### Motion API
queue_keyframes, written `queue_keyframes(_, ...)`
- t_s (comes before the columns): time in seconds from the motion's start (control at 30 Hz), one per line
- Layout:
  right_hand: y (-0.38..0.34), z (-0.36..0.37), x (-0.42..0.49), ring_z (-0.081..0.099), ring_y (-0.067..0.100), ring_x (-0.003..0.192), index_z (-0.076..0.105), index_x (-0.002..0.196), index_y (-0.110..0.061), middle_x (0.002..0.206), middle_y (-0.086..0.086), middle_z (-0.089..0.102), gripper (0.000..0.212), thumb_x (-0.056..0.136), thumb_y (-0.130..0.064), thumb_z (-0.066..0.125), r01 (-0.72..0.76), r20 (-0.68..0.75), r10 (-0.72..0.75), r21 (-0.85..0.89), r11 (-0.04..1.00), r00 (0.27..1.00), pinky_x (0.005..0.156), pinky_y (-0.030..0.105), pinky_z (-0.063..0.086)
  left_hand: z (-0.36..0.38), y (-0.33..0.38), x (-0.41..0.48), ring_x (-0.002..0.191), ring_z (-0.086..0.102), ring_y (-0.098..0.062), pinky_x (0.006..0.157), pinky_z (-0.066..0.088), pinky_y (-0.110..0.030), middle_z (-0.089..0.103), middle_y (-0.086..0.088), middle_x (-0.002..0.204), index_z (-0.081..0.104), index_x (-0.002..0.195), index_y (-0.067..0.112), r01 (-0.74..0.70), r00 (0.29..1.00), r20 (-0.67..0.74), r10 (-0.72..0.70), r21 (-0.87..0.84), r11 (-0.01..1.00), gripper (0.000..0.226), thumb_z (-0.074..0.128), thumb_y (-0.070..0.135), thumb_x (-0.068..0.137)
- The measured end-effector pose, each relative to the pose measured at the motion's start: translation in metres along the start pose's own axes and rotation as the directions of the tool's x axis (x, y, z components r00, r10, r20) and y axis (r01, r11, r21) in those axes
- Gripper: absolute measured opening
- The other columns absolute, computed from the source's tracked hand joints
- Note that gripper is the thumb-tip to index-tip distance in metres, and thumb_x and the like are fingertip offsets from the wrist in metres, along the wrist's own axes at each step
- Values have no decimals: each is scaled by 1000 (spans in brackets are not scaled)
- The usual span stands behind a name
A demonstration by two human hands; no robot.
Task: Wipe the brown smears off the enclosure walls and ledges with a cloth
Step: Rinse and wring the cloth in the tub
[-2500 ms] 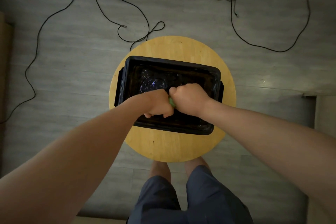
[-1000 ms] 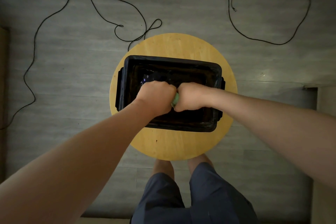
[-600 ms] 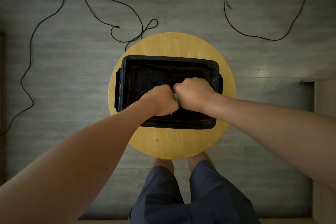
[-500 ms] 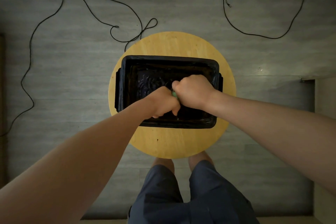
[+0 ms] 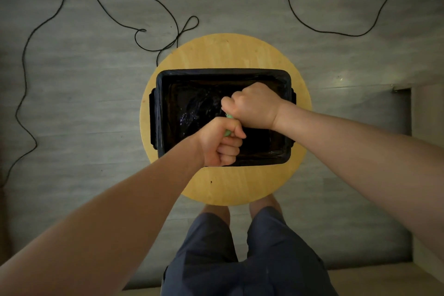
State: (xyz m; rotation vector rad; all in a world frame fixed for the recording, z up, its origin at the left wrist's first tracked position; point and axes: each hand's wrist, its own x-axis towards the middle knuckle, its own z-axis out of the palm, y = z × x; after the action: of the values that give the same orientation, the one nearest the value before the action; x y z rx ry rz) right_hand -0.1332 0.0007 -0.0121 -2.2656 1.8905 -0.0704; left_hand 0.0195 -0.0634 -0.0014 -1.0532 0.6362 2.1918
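Fingers (image 5: 229, 150) of left hand (image 5: 219, 142) curled tight round a green cloth (image 5: 227, 132), fist clenched with thumb on top. Right hand (image 5: 254, 106) also clenched on the same cloth, just to the far right of the left, fists touching. Cloth is almost all hidden inside the two fists: only pale-green slivers show, one between the fists and one by the left thumb. It looks bunched; can't tell if it is wet or meets any wall. Both fists are over the inside of the enclosure (image 5: 158, 115), right fist near the far-right corner, left fist overlapping the near rim. Enclosure is a black rectangular tub with rounded corners and a handle at each short end; the inside is dark and glossy, with small glints left of centre. Brown smears can't be made out in the dim light. Tub sits mid round light-wood tabletop (image 5: 228, 50). Grey plank floor (image 5: 72, 84) around, black cables (image 5: 168, 19) lying far left and far right. Dark blue shorts (image 5: 240, 259) at near edge.
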Motion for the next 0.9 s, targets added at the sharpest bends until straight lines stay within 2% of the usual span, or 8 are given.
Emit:
queue_keyframes(0.1, 3, 4, 2, 46, 25, 33, 50, 69, -9, 48, 3, 45, 31, 84, -7, 77, -5, -16, 4, -27, 1000, 1000, 36, 25, 34, -3, 1, 3, 45, 7, -11, 42, 9, -25, 22, 8, 47, 14, 71, 26, -17, 1000, 13, 17, -31, 999, 44, 55, 12, 71)
queue_keyframes(0.23, 5, 3, 8, 43, 24, 33, 46, 70, -10, 49, 0, 37, 33, 89, -7, 73, -10, -21, 9, -47, 999, 1000, 36, 24, 35, -8, 4, 3, 38, 12, -8, 39, 11, -23, 24, 9, 45, 26, 56, 25, -37, 998, 50, 42, -99, 994, 35, 54, 12, 72)
queue_keyframes(0.47, 3, -3, 6, 44, 25, 34, 47, 70, -10, 49, 3, 43, 33, 89, -8, 75, -19, -44, 15, -99, 995, 999, 34, 26, 38, -4, -3, -3, 41, 9, -8, 37, 11, -23, 26, 10, 44, 30, 55, 25, -6, 982, 182, 55, -260, 966, 30, 52, 16, 73)
queue_keyframes(0.73, -18, -35, -5, 42, 25, 34, 51, 72, -10, 52, 3, 44, 28, 89, -11, 73, -126, -45, 121, -115, 985, 992, 36, 24, 31, -9, 2, -27, 40, 9, -8, 38, 12, -21, 29, 11, 43, 36, 55, 25, 18, 944, 328, 20, -114, 993, 23, 47, 18, 73)
queue_keyframes(0.8, -27, -35, -4, 44, 25, 36, 53, 74, -11, 56, 4, 46, 24, 89, -11, 72, -155, -30, 152, -83, 984, 988, 38, 24, 27, -13, 2, -35, 40, 11, -8, 40, 11, -22, 29, 10, 46, 36, 59, 24, -4, 961, 278, 16, -42, 999, 22, 51, 16, 72)
queue_keyframes(0.83, -31, -33, -3, 48, 26, 40, 54, 80, -11, 61, 6, 50, 19, 90, -12, 70, -172, 21, 173, -62, 983, 985, 39, 25, 26, -14, 2, -38, 41, 13, -8, 41, 11, -23, 30, 8, 49, 38, 63, 24, -27, 979, 201, 23, 18, 999, 22, 53, 14, 75)
queue_keyframes(0.87, -36, -31, -2, 53, 28, 46, 55, 90, -10, 71, 8, 53, 14, 90, -12, 68, -207, 98, 210, -41, 977, 973, 40, 28, 26, -16, 1, -38, 43, 18, -9, 44, 12, -25, 33, 6, 53, 42, 68, 23, -69, 995, 82, 58, 131, 989, 21, 56, 11, 79)
queue_keyframes(0.9, -39, -27, -1, 54, 28, 53, 52, 102, -10, 84, 10, 55, 19, 90, -12, 68, -284, 170, 283, -19, 959, 944, 41, 31, 28, -17, 0, -38, 45, 24, -10, 45, 16, -26, 37, 4, 57, 46, 74, 21, -104, 991, -50, 126, 313, 944, 19, 59, 12, 85)
